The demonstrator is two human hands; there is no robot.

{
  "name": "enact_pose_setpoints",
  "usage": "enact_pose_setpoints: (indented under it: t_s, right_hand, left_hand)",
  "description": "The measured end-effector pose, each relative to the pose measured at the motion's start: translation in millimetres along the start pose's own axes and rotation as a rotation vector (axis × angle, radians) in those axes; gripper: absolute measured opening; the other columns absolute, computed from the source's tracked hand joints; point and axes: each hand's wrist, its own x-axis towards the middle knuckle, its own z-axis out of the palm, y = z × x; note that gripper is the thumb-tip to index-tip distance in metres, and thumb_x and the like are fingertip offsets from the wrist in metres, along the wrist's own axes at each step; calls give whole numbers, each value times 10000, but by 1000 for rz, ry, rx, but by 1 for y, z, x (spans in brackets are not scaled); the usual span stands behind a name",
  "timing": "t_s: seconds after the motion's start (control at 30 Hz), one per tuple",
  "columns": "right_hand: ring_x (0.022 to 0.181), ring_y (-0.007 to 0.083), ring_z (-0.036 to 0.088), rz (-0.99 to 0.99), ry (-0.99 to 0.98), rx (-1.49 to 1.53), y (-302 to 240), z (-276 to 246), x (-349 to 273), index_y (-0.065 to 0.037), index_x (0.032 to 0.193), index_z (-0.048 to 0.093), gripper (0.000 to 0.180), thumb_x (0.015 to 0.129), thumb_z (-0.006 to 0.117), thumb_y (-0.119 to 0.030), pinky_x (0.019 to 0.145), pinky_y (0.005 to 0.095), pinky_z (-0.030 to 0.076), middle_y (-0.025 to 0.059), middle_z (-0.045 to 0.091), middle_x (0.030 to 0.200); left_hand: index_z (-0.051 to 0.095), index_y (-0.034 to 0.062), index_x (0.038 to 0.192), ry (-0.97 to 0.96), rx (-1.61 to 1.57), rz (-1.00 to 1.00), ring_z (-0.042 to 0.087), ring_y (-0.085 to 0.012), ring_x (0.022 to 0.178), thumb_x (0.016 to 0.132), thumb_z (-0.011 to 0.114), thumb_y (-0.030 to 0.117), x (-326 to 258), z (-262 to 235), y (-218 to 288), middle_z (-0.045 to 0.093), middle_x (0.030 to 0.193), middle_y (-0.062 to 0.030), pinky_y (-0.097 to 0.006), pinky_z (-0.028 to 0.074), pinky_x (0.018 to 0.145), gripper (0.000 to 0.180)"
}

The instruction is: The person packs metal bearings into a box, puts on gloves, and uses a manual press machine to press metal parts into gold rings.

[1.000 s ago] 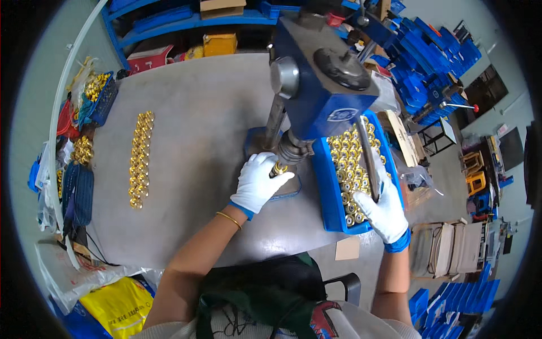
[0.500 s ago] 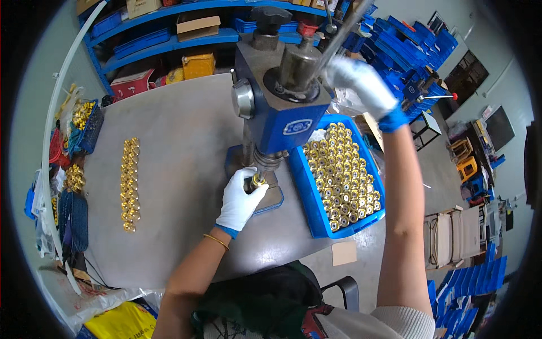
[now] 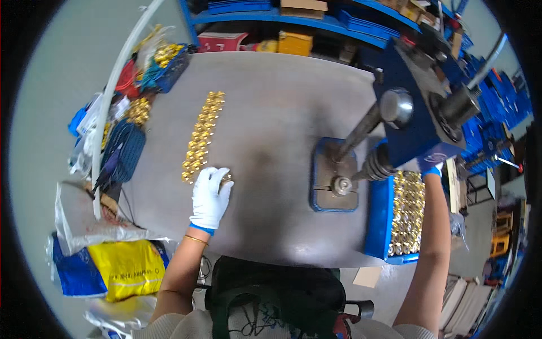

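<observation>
Down on the smooth grey table (image 3: 271, 141), the white-gloved left hand (image 3: 210, 198) closes its fingers on a small brass fitting (image 3: 226, 179) at the near end of a double row of shiny brass fittings (image 3: 202, 135). Far right, the right hand (image 3: 433, 169) sits mostly hidden behind the blue metal press (image 3: 418, 121), grip impossible to tell, above a blue tray (image 3: 377, 220) of round brass parts.

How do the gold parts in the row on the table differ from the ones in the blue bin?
The gold parts on the table lie in a narrow double row on the bare grey top, by the gloved left hand. The gold parts in the blue bin are packed many across, walled in, beside the press. Both sets are shiny, gold and small.
</observation>
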Motion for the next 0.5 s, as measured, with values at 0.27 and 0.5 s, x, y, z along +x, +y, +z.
enact_pose_setpoints:
  t_s: [0.27,0.5]
  right_hand:
    - [1064,300,608,-198,31,654,6,1,-28,-31,1194,598,327,913,595,-199,938,409,465,154,634,1179]
    - [943,138,591,-667,46,995,-66,-70,-98,-31,1067,601,260,835,713,-68,780,305,518,72,640,1049]
  left_hand:
    - [605,109,1125,-115,391,-187,533,-344,1106,713,793,219,-16,-24,-44,555,1213,-134,-452,449,904,466]
    - [421,66,1375,98,255,-335,444,-415,1217,704,830,279,-17,-17,-70,427,1361,-225,-469,433,998,814]
